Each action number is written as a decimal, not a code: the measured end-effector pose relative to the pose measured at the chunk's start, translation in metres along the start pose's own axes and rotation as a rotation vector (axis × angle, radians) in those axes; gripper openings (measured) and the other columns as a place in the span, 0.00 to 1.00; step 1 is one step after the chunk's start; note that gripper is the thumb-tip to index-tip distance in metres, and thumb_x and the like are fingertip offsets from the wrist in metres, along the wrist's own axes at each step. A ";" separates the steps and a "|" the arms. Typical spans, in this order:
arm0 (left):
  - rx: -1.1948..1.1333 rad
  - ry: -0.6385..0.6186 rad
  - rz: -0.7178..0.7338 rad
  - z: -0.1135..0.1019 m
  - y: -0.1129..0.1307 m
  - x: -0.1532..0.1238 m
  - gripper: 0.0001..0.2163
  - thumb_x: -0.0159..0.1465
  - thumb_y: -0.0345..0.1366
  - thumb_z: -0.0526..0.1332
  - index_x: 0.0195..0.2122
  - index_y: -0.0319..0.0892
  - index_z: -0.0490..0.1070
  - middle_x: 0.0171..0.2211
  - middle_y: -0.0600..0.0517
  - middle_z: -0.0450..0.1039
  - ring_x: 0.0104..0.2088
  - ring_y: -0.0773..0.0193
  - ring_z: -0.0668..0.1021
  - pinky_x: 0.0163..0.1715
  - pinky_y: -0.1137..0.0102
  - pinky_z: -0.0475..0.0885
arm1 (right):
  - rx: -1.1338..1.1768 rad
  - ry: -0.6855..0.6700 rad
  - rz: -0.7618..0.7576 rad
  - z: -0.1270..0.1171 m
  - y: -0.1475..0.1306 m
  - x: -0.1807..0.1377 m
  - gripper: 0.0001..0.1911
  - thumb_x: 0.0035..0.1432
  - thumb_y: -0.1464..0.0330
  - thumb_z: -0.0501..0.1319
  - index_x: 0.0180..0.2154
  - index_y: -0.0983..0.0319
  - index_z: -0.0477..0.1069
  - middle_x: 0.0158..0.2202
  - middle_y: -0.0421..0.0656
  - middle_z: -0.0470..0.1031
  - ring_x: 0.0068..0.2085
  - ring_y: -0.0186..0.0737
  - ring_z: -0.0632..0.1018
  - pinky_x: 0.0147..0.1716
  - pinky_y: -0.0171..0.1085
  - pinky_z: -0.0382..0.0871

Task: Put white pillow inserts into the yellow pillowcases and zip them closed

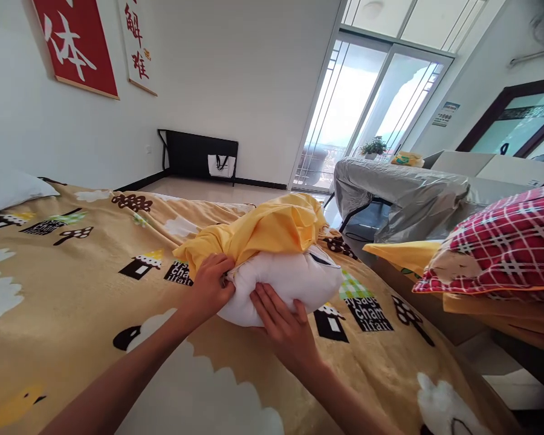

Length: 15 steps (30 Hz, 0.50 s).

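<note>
Bedding in tan, printed with small houses and clouds, forms the work surface: a bed cover (72, 302) that fills the near and left part of the scene. Beyond it, at far right, stand a glass balcony door (344, 115) and a table under a grey sheet (403, 193). A red plaid pillow (503, 241) lies at the right edge.

A white pillow (294, 281) rests on the cover near centre, just beyond both hands. Its long axis runs left to right, tilted slightly away toward the right. A yellow pillowcase (263, 229) is bunched over its far and left side, leaving the near face bare.

The left hand (211, 287) is at the pillow's left end, where the pillowcase edge meets the white filling. Its fingers are curled closed, pinching fabric at that edge. The right hand (283, 326) lies flat and open on the near face, fingers spread, pressing down without gripping. Both hands are in contact; the left is nearer the pillowcase opening.
</note>
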<state>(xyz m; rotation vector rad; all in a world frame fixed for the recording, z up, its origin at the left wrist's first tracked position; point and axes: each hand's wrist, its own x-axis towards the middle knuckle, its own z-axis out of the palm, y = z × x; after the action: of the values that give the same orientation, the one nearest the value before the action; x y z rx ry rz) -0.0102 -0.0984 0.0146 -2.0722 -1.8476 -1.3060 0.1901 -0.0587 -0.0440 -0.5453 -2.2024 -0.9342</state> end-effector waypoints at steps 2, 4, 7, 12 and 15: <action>-0.012 0.036 -0.005 -0.003 -0.003 -0.004 0.06 0.48 0.25 0.52 0.23 0.43 0.56 0.26 0.52 0.62 0.33 0.60 0.65 0.34 0.67 0.61 | 0.025 -0.037 -0.062 0.000 0.002 0.014 0.24 0.66 0.57 0.51 0.58 0.62 0.65 0.64 0.42 0.57 0.68 0.36 0.42 0.57 0.43 0.49; -0.012 0.060 -0.015 -0.006 -0.007 -0.009 0.07 0.48 0.26 0.53 0.22 0.43 0.54 0.24 0.53 0.61 0.31 0.61 0.64 0.32 0.68 0.60 | 0.069 -0.102 -0.128 -0.001 0.002 0.026 0.22 0.65 0.60 0.52 0.56 0.64 0.66 0.63 0.44 0.58 0.68 0.37 0.47 0.50 0.41 0.56; 0.002 0.070 -0.028 -0.011 -0.011 -0.017 0.08 0.50 0.27 0.54 0.21 0.43 0.52 0.23 0.54 0.58 0.29 0.63 0.64 0.29 0.70 0.60 | 0.134 -0.176 -0.191 -0.001 -0.004 0.042 0.18 0.64 0.68 0.52 0.53 0.67 0.68 0.60 0.48 0.64 0.64 0.39 0.58 0.45 0.40 0.60; 0.052 0.048 0.000 -0.017 -0.017 -0.039 0.10 0.56 0.32 0.57 0.20 0.43 0.56 0.22 0.55 0.60 0.28 0.64 0.66 0.28 0.71 0.61 | 0.199 -0.239 -0.244 0.008 -0.020 0.061 0.15 0.62 0.73 0.53 0.46 0.72 0.73 0.50 0.54 0.74 0.56 0.42 0.67 0.44 0.40 0.64; 0.079 0.001 -0.030 -0.025 -0.027 -0.056 0.12 0.59 0.40 0.59 0.22 0.41 0.63 0.22 0.54 0.64 0.27 0.65 0.68 0.28 0.72 0.63 | 0.277 -0.217 -0.336 0.003 -0.023 0.061 0.13 0.61 0.74 0.54 0.44 0.72 0.73 0.47 0.53 0.76 0.55 0.41 0.68 0.42 0.39 0.65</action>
<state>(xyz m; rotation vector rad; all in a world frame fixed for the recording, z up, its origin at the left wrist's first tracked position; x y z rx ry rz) -0.0418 -0.1493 -0.0167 -2.0119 -1.9041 -1.2195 0.1331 -0.0645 -0.0125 -0.1521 -2.6209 -0.7408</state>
